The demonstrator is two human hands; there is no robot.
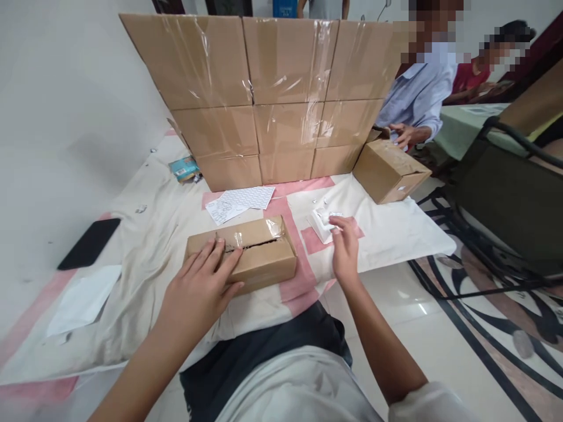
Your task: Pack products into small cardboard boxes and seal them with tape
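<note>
My left hand (pixel 204 278) lies with fingers spread on top of a small brown cardboard box (pixel 264 264). The box's top seam is ragged and parted, with shiny clear tape across it. My right hand (pixel 345 243) is at the edge of a small white open carton (pixel 320 225) with crinkled, shiny material at its top. Its fingers are half bent and apart, and I see nothing held between them. Whether the fingertips touch the carton I cannot tell. Behind both hands lie white printed sheets (pixel 240 202).
A tall wall of taped cardboard boxes (pixel 285 76) stands at the back. A co-worker's hand (pixel 407 135) is beside another cardboard box (pixel 387 170) at the right. On the cloth at left are a black phone-like slab (pixel 89 243), a white sheet (pixel 83 299) and a blue packet (pixel 183 168).
</note>
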